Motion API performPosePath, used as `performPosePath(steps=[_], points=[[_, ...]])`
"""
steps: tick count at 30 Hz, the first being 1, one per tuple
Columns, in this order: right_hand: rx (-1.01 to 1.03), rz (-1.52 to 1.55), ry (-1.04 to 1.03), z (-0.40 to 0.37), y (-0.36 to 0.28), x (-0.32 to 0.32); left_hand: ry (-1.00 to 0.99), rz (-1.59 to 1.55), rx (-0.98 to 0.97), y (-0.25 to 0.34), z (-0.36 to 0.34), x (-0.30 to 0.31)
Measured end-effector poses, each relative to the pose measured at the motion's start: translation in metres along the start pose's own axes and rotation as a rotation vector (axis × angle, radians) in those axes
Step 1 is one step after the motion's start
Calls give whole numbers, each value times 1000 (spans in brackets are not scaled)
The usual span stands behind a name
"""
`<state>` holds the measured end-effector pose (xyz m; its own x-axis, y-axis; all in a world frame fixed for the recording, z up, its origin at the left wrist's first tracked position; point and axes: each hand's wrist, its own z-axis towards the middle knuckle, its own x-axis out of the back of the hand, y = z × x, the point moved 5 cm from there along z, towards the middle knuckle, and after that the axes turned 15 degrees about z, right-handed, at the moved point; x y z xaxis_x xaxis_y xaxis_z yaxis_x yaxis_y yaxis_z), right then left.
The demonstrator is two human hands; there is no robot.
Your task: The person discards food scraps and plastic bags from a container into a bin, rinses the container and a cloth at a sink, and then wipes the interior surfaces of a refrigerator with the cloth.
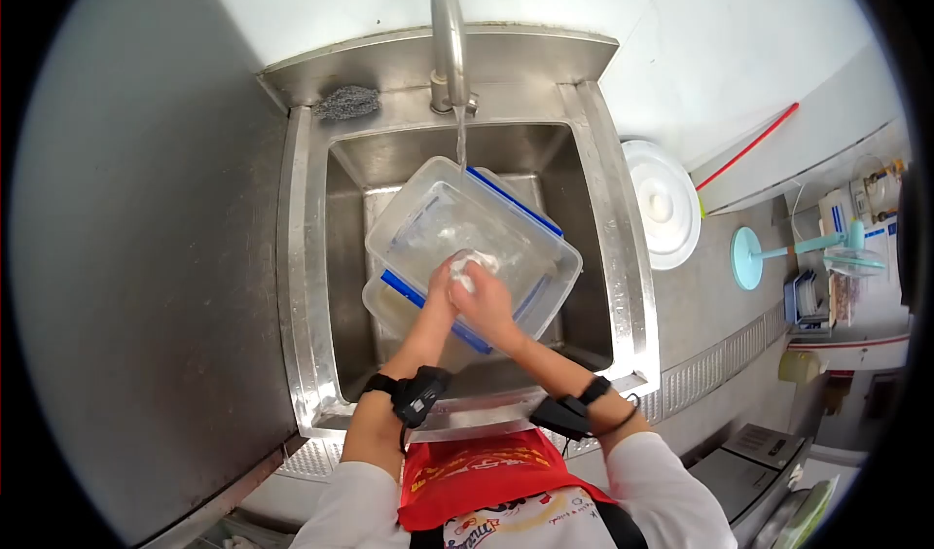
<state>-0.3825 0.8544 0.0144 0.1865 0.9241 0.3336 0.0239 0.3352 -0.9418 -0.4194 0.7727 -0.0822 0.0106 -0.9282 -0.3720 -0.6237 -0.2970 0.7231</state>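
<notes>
My left hand [442,291] and my right hand [484,301] press together around a bunched white cloth [475,260], with both sets of fingers closed. They are above a translucent plastic container [404,220] that lies tilted in the steel sink [352,165]. Beneath it, another translucent container with blue strips [401,286] shows at the edges. A thin stream of water [461,141] runs from the curved faucet [448,34] to the upper container's far rim. Some wet or foamy patches show inside that container. The cloth is partly hidden by my fingers.
A steel wool scrubber [347,103] lies on the sink's back left ledge. A grey metal panel [175,228] stands close on the left. To the right are a round white lid [664,205], a red stick [749,145] and a turquoise fan [747,257].
</notes>
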Motion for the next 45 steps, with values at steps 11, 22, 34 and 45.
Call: performPosePath(steps=[11, 22, 34, 45], points=[[-106, -372, 207, 33, 178, 70, 201, 265, 121, 3, 0, 20], [-347, 338, -211, 18, 40, -21, -27, -261, 229, -5, 16, 18], [-146, -270, -43, 41, 49, 18, 104, 262, -94, 14, -1, -4], [-319, -358, 419, 20, 194, 52, 53, 362, 183, 21, -31, -3]])
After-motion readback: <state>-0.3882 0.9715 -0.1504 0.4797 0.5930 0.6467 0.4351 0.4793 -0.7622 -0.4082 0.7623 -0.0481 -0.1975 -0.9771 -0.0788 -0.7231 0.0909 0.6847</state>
